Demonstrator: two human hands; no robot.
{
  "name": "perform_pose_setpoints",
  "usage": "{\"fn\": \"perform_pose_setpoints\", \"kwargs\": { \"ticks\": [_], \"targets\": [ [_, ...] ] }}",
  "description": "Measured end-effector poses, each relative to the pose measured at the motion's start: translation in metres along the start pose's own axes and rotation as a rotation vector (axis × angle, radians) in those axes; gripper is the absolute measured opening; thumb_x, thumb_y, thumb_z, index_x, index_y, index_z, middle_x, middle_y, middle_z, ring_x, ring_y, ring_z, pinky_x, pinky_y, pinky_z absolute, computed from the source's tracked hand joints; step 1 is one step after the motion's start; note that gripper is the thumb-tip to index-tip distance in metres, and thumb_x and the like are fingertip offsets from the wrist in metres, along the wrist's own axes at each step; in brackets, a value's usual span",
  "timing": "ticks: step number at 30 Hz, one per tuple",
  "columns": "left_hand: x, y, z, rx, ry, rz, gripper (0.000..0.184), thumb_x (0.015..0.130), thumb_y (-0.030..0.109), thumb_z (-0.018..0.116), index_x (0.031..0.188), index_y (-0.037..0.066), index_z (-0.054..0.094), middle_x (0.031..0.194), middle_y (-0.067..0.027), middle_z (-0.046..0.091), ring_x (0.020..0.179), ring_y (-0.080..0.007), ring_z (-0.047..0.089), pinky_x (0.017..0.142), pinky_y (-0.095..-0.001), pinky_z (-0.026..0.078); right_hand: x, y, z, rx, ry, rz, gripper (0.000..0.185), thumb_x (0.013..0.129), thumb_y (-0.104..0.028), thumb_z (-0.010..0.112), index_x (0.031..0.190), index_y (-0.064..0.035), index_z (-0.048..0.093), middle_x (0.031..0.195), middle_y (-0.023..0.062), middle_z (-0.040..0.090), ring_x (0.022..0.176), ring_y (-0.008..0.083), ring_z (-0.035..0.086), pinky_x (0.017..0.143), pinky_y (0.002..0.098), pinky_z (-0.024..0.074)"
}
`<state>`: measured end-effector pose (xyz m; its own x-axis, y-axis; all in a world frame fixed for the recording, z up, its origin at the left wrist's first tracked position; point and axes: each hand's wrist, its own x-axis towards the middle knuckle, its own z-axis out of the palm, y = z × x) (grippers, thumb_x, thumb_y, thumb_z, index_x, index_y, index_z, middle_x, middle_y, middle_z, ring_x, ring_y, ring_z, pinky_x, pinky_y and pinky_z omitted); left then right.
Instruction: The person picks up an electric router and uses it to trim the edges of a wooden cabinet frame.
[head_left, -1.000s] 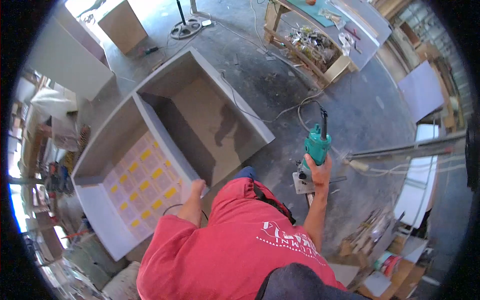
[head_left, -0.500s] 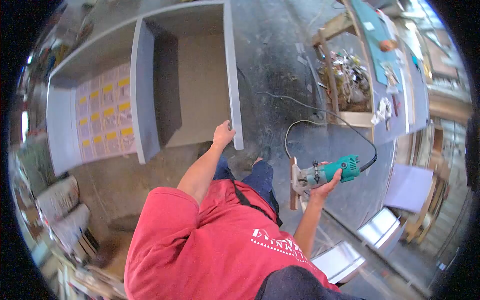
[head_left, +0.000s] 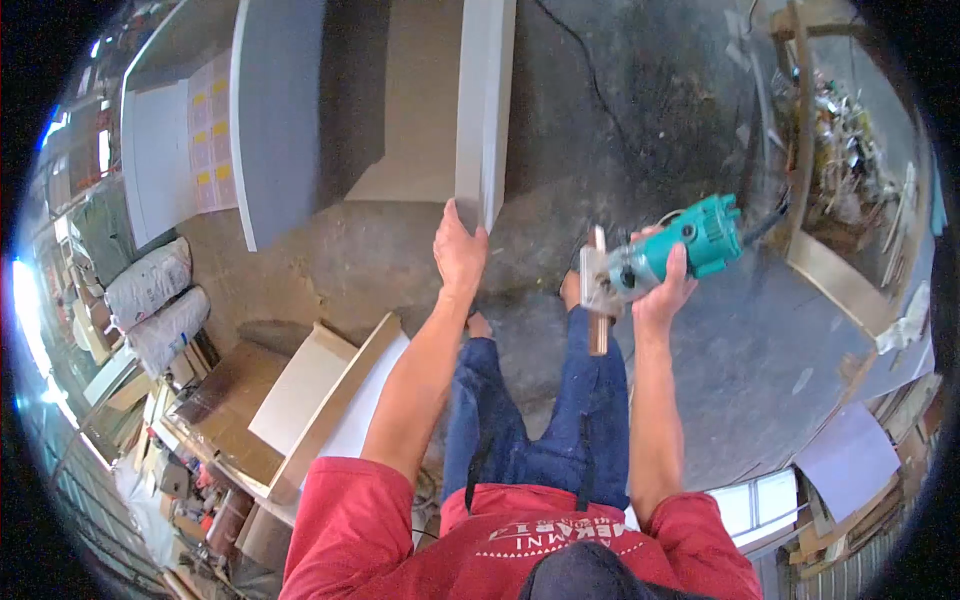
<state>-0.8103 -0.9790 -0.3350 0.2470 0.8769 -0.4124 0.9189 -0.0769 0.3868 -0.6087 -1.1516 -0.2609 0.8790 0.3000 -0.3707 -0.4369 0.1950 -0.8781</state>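
A grey-white open cabinet point(head_left: 487, 110) stands ahead of me, with upright panels and a brown inner board. My left hand point(head_left: 460, 250) is at the near end of its right-hand panel, fingers closed around the edge. In my right hand point(head_left: 665, 285) is a green trim router point(head_left: 690, 240), gripped around its body and held sideways above the floor. A metal base point(head_left: 598, 285) with a brown wooden strip point(head_left: 599, 335) faces left, toward the cabinet. The router's black cord leads off from its right end.
On the right stands a wooden frame point(head_left: 800, 130) with scraps inside. Wrapped bundles point(head_left: 150, 285), boards point(head_left: 305, 395) and clutter lie on the left. A power cord point(head_left: 590, 65) runs across the concrete floor point(head_left: 640, 130). A pale sheet point(head_left: 848, 460) lies at lower right.
The view has turned and shifted, so the cabinet appears nearer and higher. My right hand has brought the router forward and upward. My left hand stays at the panel's end.
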Motion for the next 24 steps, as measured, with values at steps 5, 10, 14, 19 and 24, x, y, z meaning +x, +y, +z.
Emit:
{"fn": "perform_pose_setpoints", "kwargs": {
  "ticks": [5,10,14,19,24],
  "targets": [
    [-0.011,-0.03,0.003,-0.204,0.013,-0.021,0.055,0.083,0.015,0.074,0.133,-0.002,0.058,0.111,-0.0221,0.07,0.102,-0.0299,0.068,0.092,-0.0364,0.052,0.003,0.045,0.001,-0.116,-0.187,-0.185,0.031,0.084,-0.01,0.067,0.113,-0.0015,0.06,0.105,0.0112,0.069,0.094,0.0222,0.068,0.088,0.0376,0.0531],
    [-0.025,-0.06,-0.002,-0.629,-0.055,-0.107,0.036,0.091,0.005,0.066,0.127,0.0,0.066,0.106,-0.009,0.074,0.09,-0.0095,0.066,0.081,-0.026,0.054,-0.029,0.081,0.019,-0.291,-0.318,-0.332,0.036,0.083,-0.005,0.066,0.119,-0.0037,0.061,0.111,0.0052,0.067,0.102,0.0179,0.064,0.091,0.0354,0.0515],
    [-0.02,-0.09,0.01,-0.885,-0.171,-0.077,0.034,0.092,0.008,0.068,0.126,0.004,0.068,0.105,-0.0034,0.073,0.089,-0.0078,0.065,0.083,-0.0233,0.052,-0.045,0.112,0.036,-0.368,-0.498,-0.467,0.044,0.084,-0.013,0.068,0.125,-0.0038,0.056,0.112,0.0035,0.064,0.103,0.017,0.062,0.093,0.0325,0.0492],
    [-0.01,-0.108,0.014,-0.986,-0.29,0.011,0.034,0.094,0.009,0.068,0.128,0.004,0.066,0.11,-0.0009,0.072,0.095,-0.0064,0.063,0.088,-0.0229,0.051,-0.061,0.145,0.055,-0.483,-0.65,-0.596,0.058,0.082,-0.028,0.075,0.13,-0.0044,0.052,0.111,0.0042,0.061,0.103,0.0177,0.06,0.093,0.0331,0.0479],
    [-0.008,-0.114,0.018,-1.064,-0.359,0.081,0.035,0.095,0.011,0.067,0.129,0.005,0.065,0.115,0.0004,0.07,0.101,-0.0057,0.061,0.092,-0.0232,0.05,-0.075,0.162,0.069,-0.579,-0.526,-0.781,0.07,0.084,-0.059,0.069,0.117,0.0017,0.056,0.115,0.0119,0.063,0.101,0.0215,0.061,0.087,0.0359,0.0495]
  ]
}}
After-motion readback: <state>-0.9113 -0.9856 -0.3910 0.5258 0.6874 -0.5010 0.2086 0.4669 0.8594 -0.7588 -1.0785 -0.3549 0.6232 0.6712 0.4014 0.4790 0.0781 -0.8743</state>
